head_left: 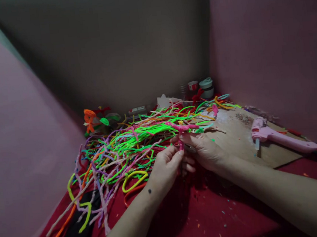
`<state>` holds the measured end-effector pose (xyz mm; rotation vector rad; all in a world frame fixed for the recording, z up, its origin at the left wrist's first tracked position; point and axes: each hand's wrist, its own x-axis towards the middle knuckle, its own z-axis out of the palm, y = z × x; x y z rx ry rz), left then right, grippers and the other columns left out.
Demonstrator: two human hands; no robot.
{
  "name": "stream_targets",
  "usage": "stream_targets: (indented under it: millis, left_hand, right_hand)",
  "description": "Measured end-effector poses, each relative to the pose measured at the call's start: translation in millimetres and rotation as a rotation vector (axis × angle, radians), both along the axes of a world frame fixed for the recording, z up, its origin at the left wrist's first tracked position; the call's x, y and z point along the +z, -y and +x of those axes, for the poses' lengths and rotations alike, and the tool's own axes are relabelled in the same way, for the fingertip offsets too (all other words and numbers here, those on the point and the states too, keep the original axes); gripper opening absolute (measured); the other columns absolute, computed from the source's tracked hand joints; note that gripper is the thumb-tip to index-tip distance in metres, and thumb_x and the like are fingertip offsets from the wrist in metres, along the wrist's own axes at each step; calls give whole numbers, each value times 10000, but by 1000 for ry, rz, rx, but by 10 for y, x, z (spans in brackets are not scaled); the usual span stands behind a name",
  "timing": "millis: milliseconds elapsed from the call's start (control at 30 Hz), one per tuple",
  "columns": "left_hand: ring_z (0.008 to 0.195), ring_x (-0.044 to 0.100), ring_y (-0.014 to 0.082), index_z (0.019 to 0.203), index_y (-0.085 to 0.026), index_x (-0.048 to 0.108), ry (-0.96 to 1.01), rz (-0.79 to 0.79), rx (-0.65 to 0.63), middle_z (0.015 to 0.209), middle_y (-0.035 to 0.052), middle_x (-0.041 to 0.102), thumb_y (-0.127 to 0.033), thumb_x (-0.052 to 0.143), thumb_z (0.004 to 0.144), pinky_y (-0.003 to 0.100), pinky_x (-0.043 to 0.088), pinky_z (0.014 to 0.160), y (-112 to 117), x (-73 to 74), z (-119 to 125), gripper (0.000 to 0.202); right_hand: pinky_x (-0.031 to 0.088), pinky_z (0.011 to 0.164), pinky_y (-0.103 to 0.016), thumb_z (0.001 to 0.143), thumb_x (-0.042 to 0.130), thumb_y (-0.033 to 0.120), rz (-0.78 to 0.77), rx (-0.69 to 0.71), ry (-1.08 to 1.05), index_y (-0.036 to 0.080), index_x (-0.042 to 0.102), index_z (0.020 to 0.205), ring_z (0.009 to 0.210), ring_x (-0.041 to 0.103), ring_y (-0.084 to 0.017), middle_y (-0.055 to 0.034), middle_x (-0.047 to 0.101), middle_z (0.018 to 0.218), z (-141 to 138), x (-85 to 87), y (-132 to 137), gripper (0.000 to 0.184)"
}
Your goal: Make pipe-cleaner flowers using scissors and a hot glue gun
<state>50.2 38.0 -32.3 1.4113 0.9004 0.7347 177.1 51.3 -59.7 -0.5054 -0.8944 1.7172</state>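
Note:
Both my hands meet at a pink pipe cleaner piece (184, 128), whose fuzzy arms spread out to either side above my fingers, with a stem running down between them. My left hand (165, 166) pinches the lower part of this stem between thumb and fingers. Higher up, just under the spread arms, the thumb and fingers of my right hand (205, 150) are closed on it. Something greyish shows under my right palm, too dark to name. Behind my hands lies a big heap of loose pipe cleaners (132, 136), mostly green, with purple, pink, orange and yellow ones.
On the right, a pink glue gun (282, 137) rests on a brown board (234, 137) with glue smears and scraps. An orange pipe cleaner figure (90, 120) is at back left. A lidded container (206, 87) stands at the back. Red cloth (203, 219) covers the table.

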Motion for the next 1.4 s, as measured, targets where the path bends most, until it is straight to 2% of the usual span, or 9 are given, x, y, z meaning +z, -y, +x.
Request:
stream_targets:
  millis: [233,333,467,633,800,1033,1133,1267,1400]
  left_hand:
    - [843,614,215,1073,-186,481,-378,663,337,953,90,626,-312,549,801,298,449,715,19,-102,69,308]
    - [882,608,250,1163,-166,479,-583,851,330,1029,138,611,-304,464,846,314,436,715,-3,-147,86,346]
    - [781,617,253,1091,-119,556,-786,958,283,918,171,632,-282,375,880,304,430,662,-34,-158,86,323]
    - [778,610,228,1066,-133,560,-742,929,299,895,150,625,-163,390,844,255,419,628,-51,-173,89,281]
    - [664,587,193,1068,-153,564,-641,903,418,841,108,610,-273,447,850,227,365,548,-46,-193,108,274]
    - [718,577,199,984,-163,562,-772,988,288,836,106,607,-140,386,829,242,388,595,-82,-173,42,236]
    - [724,561,184,950,-183,558,-660,973,295,829,80,597,-145,391,835,249,388,634,-73,-134,25,206]
    - [577,479,122,862,-209,585,-322,777,343,671,-1,531,-222,449,849,221,363,582,-15,-58,22,137]
    - [409,380,74,818,-197,590,-22,381,308,522,-56,439,-310,517,819,191,327,422,32,8,28,135]
  right_hand:
    - [473,611,-269,694,686,315,17,-324,-75,189,692,734,618,574,-138,-1,662,663,-41,24,4,133]
    - [453,556,-283,666,701,339,-51,-331,-86,189,689,722,562,551,-147,2,646,603,-72,45,42,160]
    - [430,531,-278,622,726,335,-99,-372,-43,181,685,703,538,535,-141,1,644,590,-95,55,56,178]
    - [469,672,-324,626,715,350,-35,-466,-38,196,684,739,741,608,-201,-10,677,654,-119,59,42,193]
    - [479,672,-332,650,694,375,-46,-437,-45,199,687,733,740,615,-208,-15,682,662,-137,46,49,195]
    - [467,777,-346,655,701,349,14,-473,19,194,703,779,790,617,-202,-22,697,749,-153,47,62,199]
    - [452,833,-353,700,665,332,105,-438,96,199,716,794,817,615,-193,-11,696,753,-120,69,75,170]
    - [431,885,-364,759,596,282,287,-408,260,217,722,869,869,609,-190,-1,702,804,-49,111,75,179]
    - [444,872,-370,764,586,284,330,-374,323,227,722,870,842,611,-184,-1,699,802,-27,121,42,181]
